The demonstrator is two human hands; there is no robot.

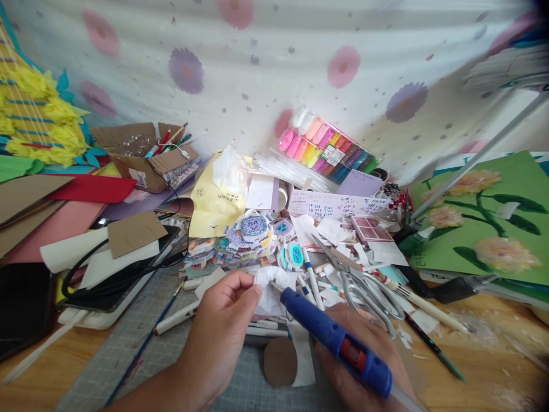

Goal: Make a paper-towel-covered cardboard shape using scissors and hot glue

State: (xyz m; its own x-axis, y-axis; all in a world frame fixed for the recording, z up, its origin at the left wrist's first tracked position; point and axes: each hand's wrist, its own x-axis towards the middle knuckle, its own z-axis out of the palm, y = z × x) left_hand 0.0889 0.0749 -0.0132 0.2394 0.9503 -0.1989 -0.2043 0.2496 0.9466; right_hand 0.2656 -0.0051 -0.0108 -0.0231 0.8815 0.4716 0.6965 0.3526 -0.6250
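Observation:
My right hand (pixel 355 343) is wrapped round a blue hot glue gun (pixel 319 323), whose metal nozzle points to the upper left. A clear glue stick shows at its back end. Between the thumb and fingers of my left hand (pixel 225 323) is the edge of a white, soft-looking piece (pixel 266 286), perhaps tissue or padding. The nozzle tip is at this white piece; whether they touch I cannot tell. Below it, a rounded brown cardboard piece (pixel 279 361) lies on the grey cutting mat (pixel 244 380), partly over a white paper strip (pixel 303 355).
Just beyond my hands are a pile of small crocheted-looking pieces (pixel 252 228), silver scissors (pixel 364 286), markers (pixel 312 274) and paper scraps. A colourful clay set (pixel 330 146) leans at the back. A phone (pixel 122 280) lies left, and a green flower picture (pixel 484 217) right.

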